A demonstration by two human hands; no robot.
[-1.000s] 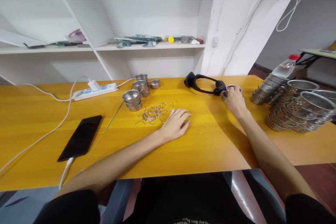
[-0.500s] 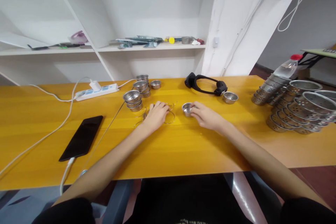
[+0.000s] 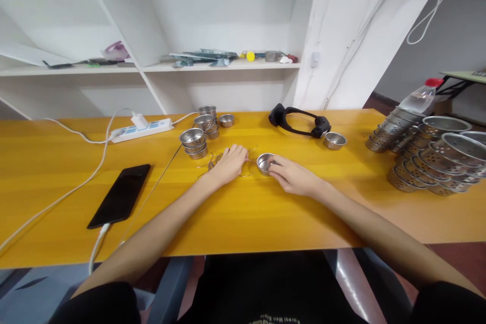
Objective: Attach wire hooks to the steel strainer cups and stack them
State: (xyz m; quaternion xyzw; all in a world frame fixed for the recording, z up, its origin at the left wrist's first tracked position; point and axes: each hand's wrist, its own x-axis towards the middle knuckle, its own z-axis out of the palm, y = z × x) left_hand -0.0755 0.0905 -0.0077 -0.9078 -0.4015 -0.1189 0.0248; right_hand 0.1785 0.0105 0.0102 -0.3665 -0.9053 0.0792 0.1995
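Note:
A small round metal cup with holes in its side, like a strainer basket, is on the table with its mouth up. My right hand grips its right rim, fingertips reaching inside. Just left of it, my left hand is closed over the pile of thin wire rings, thumb and fingers pinched on a wire ring whose end pokes out towards the cup. Much of the pile is hidden under that hand.
Stacked strainer baskets stand behind left, a single basket at right. Tall stacks of baskets and a bottle fill the far right. A black headset, power strip and cabled phone lie around.
My right hand has brought a strainer basket from beside the headset to the middle, leaving another one there. My left hand has moved left onto the wire rings and closed on one.

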